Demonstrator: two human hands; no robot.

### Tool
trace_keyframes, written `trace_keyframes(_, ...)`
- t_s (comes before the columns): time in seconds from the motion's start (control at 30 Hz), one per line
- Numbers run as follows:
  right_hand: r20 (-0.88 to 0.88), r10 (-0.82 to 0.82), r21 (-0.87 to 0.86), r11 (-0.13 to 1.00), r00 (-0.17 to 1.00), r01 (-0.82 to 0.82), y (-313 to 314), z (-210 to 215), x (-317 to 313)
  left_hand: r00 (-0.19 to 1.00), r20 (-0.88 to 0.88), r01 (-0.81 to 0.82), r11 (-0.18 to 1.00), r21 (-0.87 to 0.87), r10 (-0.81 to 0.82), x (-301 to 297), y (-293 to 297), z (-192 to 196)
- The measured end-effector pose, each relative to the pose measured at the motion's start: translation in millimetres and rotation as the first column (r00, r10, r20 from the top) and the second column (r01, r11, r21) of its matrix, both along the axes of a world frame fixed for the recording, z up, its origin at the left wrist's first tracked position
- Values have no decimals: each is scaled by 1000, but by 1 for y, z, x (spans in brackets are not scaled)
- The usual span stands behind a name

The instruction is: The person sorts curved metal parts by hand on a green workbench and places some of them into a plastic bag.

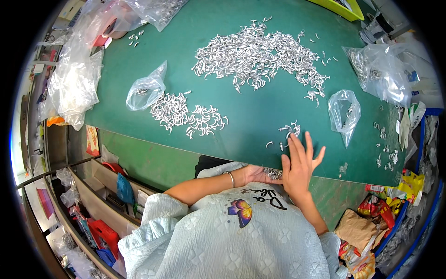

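Note:
Just below the table's front edge, my left hand (254, 174) is cupped around a handful of small curved metal pieces (273, 174). My right hand (299, 162) reaches over the edge with its fingers spread, its fingertips beside a few loose curved metal pieces (291, 129) on the green tabletop. A large heap of the same silvery pieces (255, 56) spreads across the far middle. Nearer and to the left lies a smaller pile (169, 111), with a looser cluster (204, 120) beside it.
Clear plastic bags with pieces inside lie left (146, 93) and right (344, 114). A fuller bag (381, 74) sits at the far right. Ring-like metal parts (390, 158) are scattered by the right edge. A yellow-green tray (344, 8) stands at the back; shelving (93, 195) is at lower left.

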State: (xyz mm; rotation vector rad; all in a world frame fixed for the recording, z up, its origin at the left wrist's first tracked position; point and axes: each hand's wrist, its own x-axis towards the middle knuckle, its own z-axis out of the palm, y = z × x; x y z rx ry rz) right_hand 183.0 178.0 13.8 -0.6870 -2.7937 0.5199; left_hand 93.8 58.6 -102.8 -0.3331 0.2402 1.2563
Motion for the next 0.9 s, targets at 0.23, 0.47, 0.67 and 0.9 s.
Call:
trace_keyframes(0.23, -47, 122, -53, 991, 991, -124, -1, 2, -8, 996, -81, 27, 996, -84, -34, 0, -1, 1)
trace_keyframes(0.47, -62, 139, -81, 986, 988, -144, 3, 3, -12, 990, -124, 49, 994, -98, -61, 0, -1, 8)
trace_keyframes(0.67, -5, 292, -120, 949, 956, -291, -11, 3, -24, 998, -51, 19, 998, -63, -22, 11, -17, -42)
trace_keyframes(0.9, 34, 338, -122, 935, 941, -332, -15, -4, -12, 945, -311, 87, 994, -64, -103, 21, -36, -79)
